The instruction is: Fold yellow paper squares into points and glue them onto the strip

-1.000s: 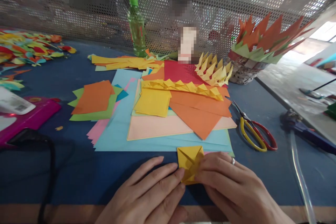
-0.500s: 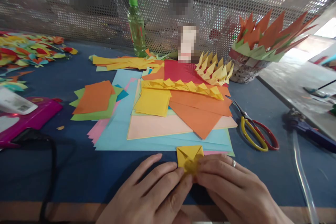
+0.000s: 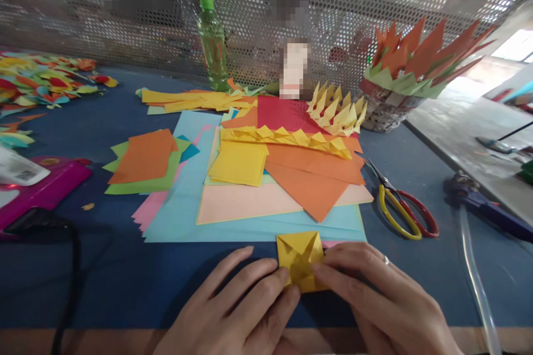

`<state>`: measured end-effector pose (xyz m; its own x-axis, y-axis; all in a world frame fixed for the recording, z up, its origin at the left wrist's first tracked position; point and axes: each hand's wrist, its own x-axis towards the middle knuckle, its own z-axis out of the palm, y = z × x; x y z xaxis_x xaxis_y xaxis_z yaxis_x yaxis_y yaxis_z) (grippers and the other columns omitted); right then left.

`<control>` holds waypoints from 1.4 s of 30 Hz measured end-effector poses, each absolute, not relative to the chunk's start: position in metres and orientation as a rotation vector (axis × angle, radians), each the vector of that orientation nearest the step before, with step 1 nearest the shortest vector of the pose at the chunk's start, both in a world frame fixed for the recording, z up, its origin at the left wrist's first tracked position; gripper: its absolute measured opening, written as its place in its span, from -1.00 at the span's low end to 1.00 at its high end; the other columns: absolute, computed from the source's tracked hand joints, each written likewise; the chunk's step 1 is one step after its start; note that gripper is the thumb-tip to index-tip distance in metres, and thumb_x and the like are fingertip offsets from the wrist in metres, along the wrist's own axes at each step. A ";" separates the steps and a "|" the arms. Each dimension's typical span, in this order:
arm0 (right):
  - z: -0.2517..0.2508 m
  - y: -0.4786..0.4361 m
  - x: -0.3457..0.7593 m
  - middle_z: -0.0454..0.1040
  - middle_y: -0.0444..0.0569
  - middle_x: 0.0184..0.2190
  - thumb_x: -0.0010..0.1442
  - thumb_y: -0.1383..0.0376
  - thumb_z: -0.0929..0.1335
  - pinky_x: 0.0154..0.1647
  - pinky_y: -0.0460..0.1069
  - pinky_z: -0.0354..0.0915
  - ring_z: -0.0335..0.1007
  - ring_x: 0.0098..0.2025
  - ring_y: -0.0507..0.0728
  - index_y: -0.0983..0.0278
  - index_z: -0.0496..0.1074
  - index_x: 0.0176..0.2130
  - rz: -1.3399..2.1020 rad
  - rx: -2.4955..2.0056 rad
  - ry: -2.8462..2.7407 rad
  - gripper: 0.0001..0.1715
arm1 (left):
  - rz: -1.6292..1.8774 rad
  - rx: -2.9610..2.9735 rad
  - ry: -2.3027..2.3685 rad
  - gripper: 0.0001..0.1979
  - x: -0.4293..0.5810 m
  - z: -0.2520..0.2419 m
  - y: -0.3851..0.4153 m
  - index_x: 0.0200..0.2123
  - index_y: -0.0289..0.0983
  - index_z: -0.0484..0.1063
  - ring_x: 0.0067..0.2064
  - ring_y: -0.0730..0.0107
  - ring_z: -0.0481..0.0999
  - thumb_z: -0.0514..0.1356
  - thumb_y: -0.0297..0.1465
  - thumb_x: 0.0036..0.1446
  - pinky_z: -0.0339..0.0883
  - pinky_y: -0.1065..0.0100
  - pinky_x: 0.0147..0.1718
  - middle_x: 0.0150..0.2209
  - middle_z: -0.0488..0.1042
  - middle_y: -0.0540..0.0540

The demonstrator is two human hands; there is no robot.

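Observation:
A small yellow paper square [image 3: 300,266], its upper corners folded in towards the middle, lies on the blue tabletop near the front edge. My left hand [image 3: 233,310] holds its lower left side, thumb and index finger close together there, other fingers spread over the table. My right hand [image 3: 378,288] grips the right side with its fingertips, a ring on one finger. Just beyond are layered sheets of coloured paper [image 3: 175,227], a stack of yellow squares [image 3: 238,163] and a folded yellow strip with a row of points [image 3: 287,137].
Scissors [image 3: 400,205] and a glue gun [image 3: 487,205] lie to the right. A paper-decorated basket [image 3: 383,105] and a green-capped bottle [image 3: 213,50] stand at the back. On the left are a magenta device [image 3: 62,183], its black cable [image 3: 74,277] and paper scraps [image 3: 54,80].
My right fingers have shifted outward to the right edge, uncovering more of the yellow square. Its lower part now shows flatter. My left hand stays almost in place.

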<state>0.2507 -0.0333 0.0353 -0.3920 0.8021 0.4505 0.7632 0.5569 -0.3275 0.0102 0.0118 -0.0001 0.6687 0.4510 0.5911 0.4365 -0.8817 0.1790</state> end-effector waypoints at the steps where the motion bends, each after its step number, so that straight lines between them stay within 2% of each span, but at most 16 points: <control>1: 0.033 -0.034 0.251 0.59 0.03 -0.13 0.41 0.42 0.24 0.00 -0.11 0.51 0.54 -0.02 0.08 0.25 0.55 -0.02 0.030 -1.243 -2.243 -0.68 | 1.014 2.851 0.760 -0.76 0.011 0.000 0.011 -0.06 -0.18 0.59 0.04 0.42 0.52 0.15 -0.46 0.34 -0.10 0.27 0.43 -0.09 0.61 0.10; 4: 0.024 -0.030 0.248 0.63 -0.09 -0.22 0.41 0.38 0.28 0.00 -0.06 0.55 0.57 -0.10 0.08 0.17 0.58 -0.06 -0.159 -1.217 -2.245 -0.70 | 1.015 2.854 0.778 -0.76 0.011 -0.001 0.010 -0.04 -0.17 0.58 0.03 0.43 0.53 0.15 -0.46 0.34 -0.12 0.27 0.44 -0.08 0.61 0.11; 9: 0.022 -0.023 0.242 0.66 -0.15 -0.32 0.37 0.43 0.31 -0.24 -0.10 0.57 0.59 -0.26 0.06 0.20 0.61 -0.19 -0.252 -1.193 -2.300 -0.72 | 1.033 2.864 0.780 -0.76 0.012 -0.003 0.010 -0.05 -0.18 0.59 0.02 0.45 0.53 0.14 -0.47 0.34 -0.10 0.28 0.44 -0.10 0.62 0.11; 11: 0.026 -0.023 0.243 0.67 -0.15 -0.32 0.37 0.45 0.31 -0.23 -0.10 0.56 0.59 -0.27 0.05 0.21 0.61 -0.20 -0.288 -1.178 -2.339 -0.71 | 1.059 2.842 0.786 -0.75 0.012 -0.004 0.010 -0.05 -0.20 0.59 0.03 0.45 0.54 0.13 -0.49 0.34 -0.08 0.28 0.44 -0.10 0.63 0.12; 15: 0.031 -0.028 0.247 0.68 -0.11 -0.23 0.39 0.45 0.29 -0.10 -0.10 0.54 0.60 -0.17 0.05 0.24 0.60 -0.15 -0.194 -1.194 -2.375 -0.71 | 1.126 2.842 0.740 -0.77 0.011 -0.007 0.008 -0.07 -0.26 0.59 0.04 0.41 0.57 0.15 -0.54 0.33 -0.02 0.22 0.43 -0.06 0.65 0.08; 22: 0.036 -0.027 0.248 0.68 -0.06 -0.28 0.38 0.46 0.27 -0.14 -0.09 0.56 0.62 -0.21 0.07 0.26 0.60 -0.20 -0.196 -1.182 -2.348 -0.69 | 1.194 2.903 0.676 -0.79 0.004 -0.007 0.011 -0.08 -0.28 0.57 0.05 0.38 0.59 0.15 -0.55 0.33 0.12 0.18 0.39 -0.02 0.64 0.03; 27: 0.030 -0.027 0.248 0.66 -0.04 -0.24 0.38 0.42 0.28 -0.13 -0.06 0.56 0.60 -0.17 0.10 0.26 0.58 -0.19 -0.216 -1.181 -2.323 -0.73 | 1.103 2.876 0.721 -0.79 0.006 -0.004 0.008 -0.06 -0.31 0.58 0.09 0.34 0.56 0.18 -0.54 0.30 0.01 0.17 0.42 0.01 0.63 0.00; 33: 0.034 -0.035 0.249 0.63 0.03 -0.20 0.36 0.43 0.27 -0.06 -0.01 0.55 0.57 -0.12 0.14 0.30 0.55 -0.09 -0.018 -1.228 -2.364 -0.73 | 1.062 2.972 0.892 -0.69 0.022 -0.009 -0.002 0.07 -0.19 0.54 0.04 0.30 0.55 0.14 -0.42 0.32 -0.15 0.15 0.44 -0.08 0.63 0.01; 42: 0.039 -0.036 0.247 0.59 0.02 -0.15 0.29 0.51 0.23 -0.02 0.02 0.52 0.51 -0.10 0.14 0.26 0.52 -0.05 0.088 -1.246 -2.326 -0.63 | 1.096 2.889 0.934 -0.70 0.019 -0.007 -0.011 0.03 -0.31 0.54 0.10 0.32 0.54 0.12 -0.54 0.29 -0.15 0.16 0.46 0.03 0.61 0.00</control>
<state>0.2471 -0.0362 0.0392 -0.4590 0.7966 0.3935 0.7645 0.5797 -0.2819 0.0187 -0.0107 -0.0073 0.6028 0.4879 0.6313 0.5462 -0.8291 0.1193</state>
